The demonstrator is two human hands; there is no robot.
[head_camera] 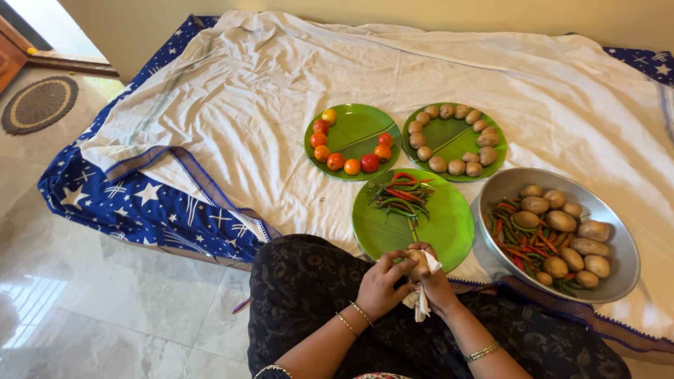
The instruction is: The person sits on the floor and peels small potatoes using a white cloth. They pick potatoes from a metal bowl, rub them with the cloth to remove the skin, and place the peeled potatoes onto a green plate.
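Note:
My left hand (382,282) and my right hand (434,281) meet over my lap at the near edge of the bed. Together they hold a small potato (417,261) and a white cloth (421,298) wrapped around it, the cloth hanging down from my right hand. Just beyond them lies a green plate (442,235) with a bunch of red and green chillies (402,194). A steel bowl (505,184) to the right holds several potatoes and chillies.
Two more green plates stand farther back: the tomato plate (354,130) with tomatoes along its rim, the potato plate (449,137) with potatoes in a ring. A white sheet (281,77) covers a blue starred mattress (133,203). A round mat (38,104) lies on the tiled floor.

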